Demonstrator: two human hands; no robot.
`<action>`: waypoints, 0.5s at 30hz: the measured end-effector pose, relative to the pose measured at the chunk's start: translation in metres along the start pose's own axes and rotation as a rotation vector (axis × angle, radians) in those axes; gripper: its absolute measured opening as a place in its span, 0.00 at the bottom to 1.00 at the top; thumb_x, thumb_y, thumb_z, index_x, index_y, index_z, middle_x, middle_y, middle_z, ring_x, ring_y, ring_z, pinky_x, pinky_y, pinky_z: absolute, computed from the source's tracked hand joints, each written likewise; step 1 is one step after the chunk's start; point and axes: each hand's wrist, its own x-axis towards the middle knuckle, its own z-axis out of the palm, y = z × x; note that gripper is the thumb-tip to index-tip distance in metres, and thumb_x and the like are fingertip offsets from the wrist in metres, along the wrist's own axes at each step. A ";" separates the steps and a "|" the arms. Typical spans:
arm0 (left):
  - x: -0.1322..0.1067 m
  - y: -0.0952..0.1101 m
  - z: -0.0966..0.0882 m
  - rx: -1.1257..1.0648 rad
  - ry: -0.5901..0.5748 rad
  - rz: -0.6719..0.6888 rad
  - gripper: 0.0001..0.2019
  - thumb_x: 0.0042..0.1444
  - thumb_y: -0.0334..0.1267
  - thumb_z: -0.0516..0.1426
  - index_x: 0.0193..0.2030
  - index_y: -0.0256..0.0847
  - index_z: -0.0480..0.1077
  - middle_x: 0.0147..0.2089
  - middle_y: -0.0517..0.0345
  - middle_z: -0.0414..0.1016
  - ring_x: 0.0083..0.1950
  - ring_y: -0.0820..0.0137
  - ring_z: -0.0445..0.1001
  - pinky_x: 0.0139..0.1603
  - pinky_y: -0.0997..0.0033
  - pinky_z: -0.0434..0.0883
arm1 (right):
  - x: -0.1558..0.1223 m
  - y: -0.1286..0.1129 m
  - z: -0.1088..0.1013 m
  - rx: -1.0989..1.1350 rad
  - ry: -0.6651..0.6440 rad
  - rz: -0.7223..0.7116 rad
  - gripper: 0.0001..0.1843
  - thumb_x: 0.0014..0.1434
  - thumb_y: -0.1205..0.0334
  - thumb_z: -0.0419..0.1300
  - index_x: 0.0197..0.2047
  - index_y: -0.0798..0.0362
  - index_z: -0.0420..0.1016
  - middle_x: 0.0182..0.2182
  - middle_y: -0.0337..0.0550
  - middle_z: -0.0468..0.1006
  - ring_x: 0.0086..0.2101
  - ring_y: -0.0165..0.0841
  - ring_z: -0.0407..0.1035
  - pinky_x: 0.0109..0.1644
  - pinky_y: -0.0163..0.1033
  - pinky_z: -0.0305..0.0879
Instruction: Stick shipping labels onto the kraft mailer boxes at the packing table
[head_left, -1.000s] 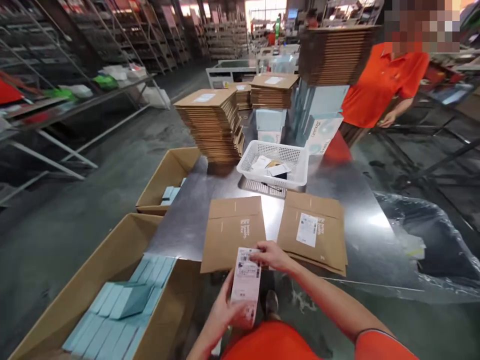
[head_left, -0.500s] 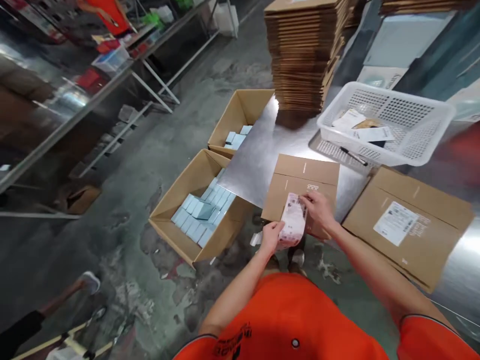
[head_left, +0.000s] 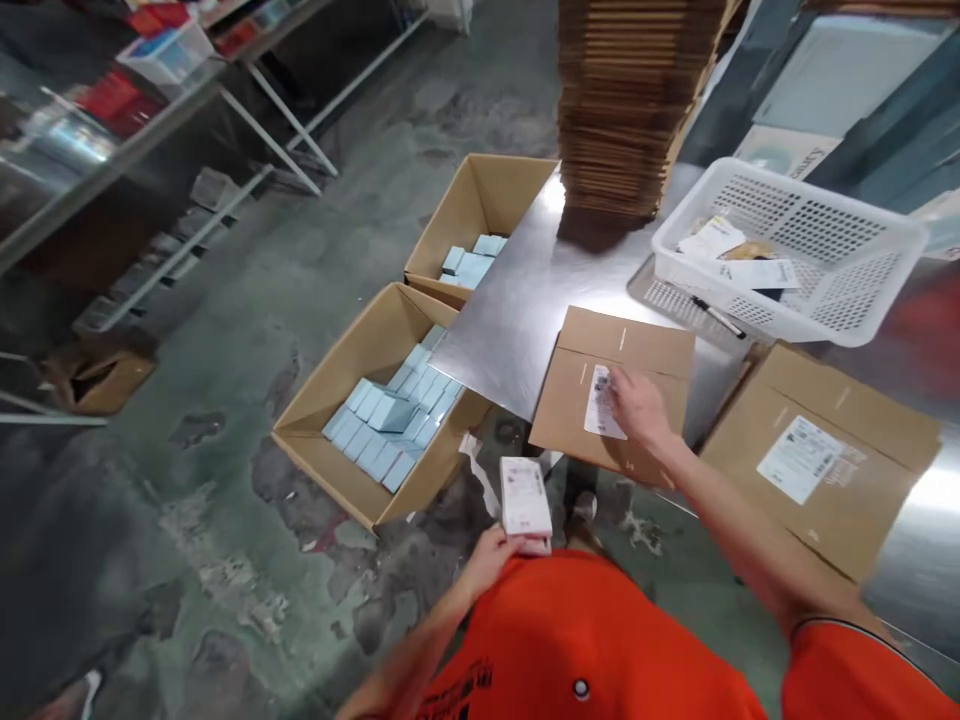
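Mailer (head_left: 615, 390) at steel table (head_left: 510, 340) edge, label (head_left: 604, 402) under open right hand (head_left: 637, 405); left hand (head_left: 491, 565) gripping label stack (head_left: 525, 497) off table.

White label stack (head_left: 525, 497), printed face up; single label (head_left: 602, 402) on flat kraft mailer (head_left: 615, 385) (fold lines creased).

Out on the steel tabletop (head_left: 510, 330), a tall stack of flat cardboard mailers (head_left: 622, 100) towers at the far edge, and a white plastic basket (head_left: 795, 195) sits right beside it, papers inside, a black marker (head_left: 718, 316) lying just below — and over to the right, a labelled mailer (head_left: 817, 470) lies flat! Down on the concrete floor (head_left: 150, 540), two open cardboard boxes (head_left: 337, 390) (head_left: 480, 190) sit packed with pale blue cartons (head_left: 375, 430), metal shelving (head_left: 277, 110) behind them.
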 end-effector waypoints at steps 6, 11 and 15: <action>0.050 0.064 -0.003 -0.014 0.228 0.156 0.20 0.52 0.47 0.61 0.43 0.32 0.80 0.43 0.45 0.83 0.47 0.55 0.79 0.55 0.56 0.73 | -0.017 -0.033 0.029 -0.042 0.032 -0.124 0.36 0.69 0.49 0.47 0.69 0.69 0.56 0.68 0.65 0.54 0.68 0.53 0.44 0.70 0.64 0.38; 0.088 0.081 0.021 0.060 0.167 0.275 0.16 0.55 0.40 0.60 0.47 0.34 0.79 0.51 0.44 0.80 0.53 0.58 0.77 0.58 0.60 0.70 | -0.088 -0.031 0.017 0.061 -0.055 -0.365 0.29 0.68 0.54 0.47 0.68 0.57 0.61 0.66 0.55 0.61 0.67 0.45 0.49 0.69 0.57 0.48; 0.071 0.081 0.031 0.231 0.184 0.329 0.12 0.55 0.37 0.59 0.44 0.36 0.80 0.53 0.45 0.78 0.55 0.59 0.76 0.59 0.63 0.69 | -0.106 0.018 -0.004 0.051 0.186 0.353 0.26 0.65 0.54 0.48 0.58 0.61 0.72 0.55 0.65 0.71 0.55 0.53 0.64 0.58 0.59 0.62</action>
